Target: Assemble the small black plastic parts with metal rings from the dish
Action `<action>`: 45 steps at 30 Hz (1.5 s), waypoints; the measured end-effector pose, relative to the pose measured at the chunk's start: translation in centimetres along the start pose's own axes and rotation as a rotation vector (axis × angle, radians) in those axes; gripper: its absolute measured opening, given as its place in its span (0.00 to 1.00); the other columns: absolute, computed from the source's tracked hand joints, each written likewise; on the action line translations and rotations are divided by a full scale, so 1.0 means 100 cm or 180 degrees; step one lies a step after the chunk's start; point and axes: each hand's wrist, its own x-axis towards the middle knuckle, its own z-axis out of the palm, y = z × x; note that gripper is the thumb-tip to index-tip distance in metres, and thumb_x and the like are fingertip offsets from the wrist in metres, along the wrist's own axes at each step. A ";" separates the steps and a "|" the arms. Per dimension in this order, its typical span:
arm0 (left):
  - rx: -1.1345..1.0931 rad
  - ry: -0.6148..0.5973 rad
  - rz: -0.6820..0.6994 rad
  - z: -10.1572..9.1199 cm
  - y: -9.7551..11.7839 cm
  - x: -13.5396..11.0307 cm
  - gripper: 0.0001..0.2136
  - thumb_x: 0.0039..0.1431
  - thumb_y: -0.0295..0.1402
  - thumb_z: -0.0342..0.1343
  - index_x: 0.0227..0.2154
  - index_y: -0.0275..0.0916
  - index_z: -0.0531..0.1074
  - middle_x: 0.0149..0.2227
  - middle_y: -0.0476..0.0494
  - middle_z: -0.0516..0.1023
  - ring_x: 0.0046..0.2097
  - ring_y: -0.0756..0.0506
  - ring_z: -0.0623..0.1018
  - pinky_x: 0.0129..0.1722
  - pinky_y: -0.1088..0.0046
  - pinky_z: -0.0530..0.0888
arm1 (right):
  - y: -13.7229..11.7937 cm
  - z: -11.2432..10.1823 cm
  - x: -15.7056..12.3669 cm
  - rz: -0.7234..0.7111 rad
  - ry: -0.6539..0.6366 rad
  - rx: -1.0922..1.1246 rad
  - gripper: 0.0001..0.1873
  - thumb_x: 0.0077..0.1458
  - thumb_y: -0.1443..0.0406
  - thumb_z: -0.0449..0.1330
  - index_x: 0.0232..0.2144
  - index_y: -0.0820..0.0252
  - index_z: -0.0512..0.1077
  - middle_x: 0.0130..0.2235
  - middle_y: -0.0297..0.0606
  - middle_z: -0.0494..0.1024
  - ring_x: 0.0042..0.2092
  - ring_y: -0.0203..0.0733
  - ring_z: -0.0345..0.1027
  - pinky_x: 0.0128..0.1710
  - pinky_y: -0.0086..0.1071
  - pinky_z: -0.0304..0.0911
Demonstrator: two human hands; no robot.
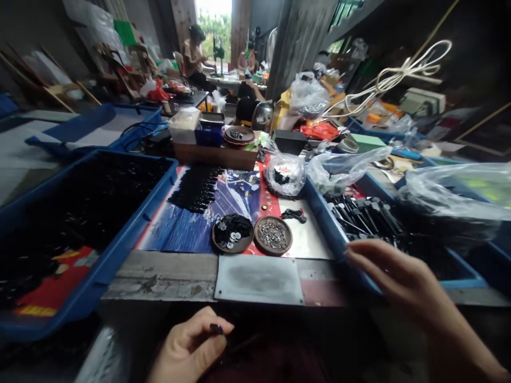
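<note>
Left fingers (198, 325) grip 1 black part (216, 329); 2 dishes (290, 238) nearest ahead. Right fingers (383, 260) loosely open by 1 blue tray (326, 227). Writing on sheet (179, 231) too small.

The left hand (195, 343) pinches a small dark piece (216, 329) between thumb and fingertips, below the table's front edge. The right hand (393, 268) is at the near side of a blue tray (325, 221) holding long dark pieces (363, 213); whether it touches the rim is unclear. Between the hands, beyond a grey plate (259, 279), stand two round dishes, one with pale discs (235, 237), the other with small metal parts (273, 234). Farther back, people (194, 56) sit working.
</note>
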 end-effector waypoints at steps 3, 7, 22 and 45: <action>-0.0094 -0.0105 0.0062 0.005 0.003 0.004 0.12 0.49 0.45 0.68 0.27 0.42 0.80 0.29 0.48 0.70 0.30 0.49 0.69 0.30 0.76 0.66 | 0.033 -0.026 0.046 0.0169 0.0048 -0.0904 0.12 0.60 0.55 0.60 0.40 0.56 0.75 0.33 0.38 0.80 0.33 0.42 0.73 0.35 0.34 0.63; -0.0542 0.0041 -0.0253 0.012 0.009 0.006 0.14 0.48 0.45 0.69 0.26 0.39 0.77 0.29 0.47 0.75 0.33 0.47 0.72 0.35 0.75 0.69 | 0.073 -0.027 0.102 0.0230 -0.0697 -0.1786 0.06 0.57 0.64 0.60 0.30 0.60 0.76 0.25 0.35 0.75 0.27 0.37 0.67 0.30 0.34 0.55; -0.1231 0.0480 -0.0446 0.016 -0.001 0.003 0.14 0.54 0.44 0.66 0.34 0.38 0.74 0.23 0.55 0.67 0.21 0.57 0.62 0.21 0.84 0.60 | 0.004 0.000 0.070 -0.0249 -0.0401 -0.1623 0.18 0.55 0.63 0.60 0.49 0.54 0.70 0.36 0.43 0.78 0.30 0.47 0.71 0.29 0.37 0.61; -0.0859 0.0117 -0.0375 0.014 -0.020 -0.018 0.16 0.55 0.46 0.64 0.35 0.36 0.74 0.29 0.48 0.76 0.17 0.60 0.58 0.16 0.81 0.50 | -0.067 0.157 0.047 -0.1067 -0.1201 -0.0083 0.07 0.65 0.64 0.54 0.41 0.58 0.71 0.36 0.38 0.76 0.32 0.38 0.70 0.31 0.29 0.63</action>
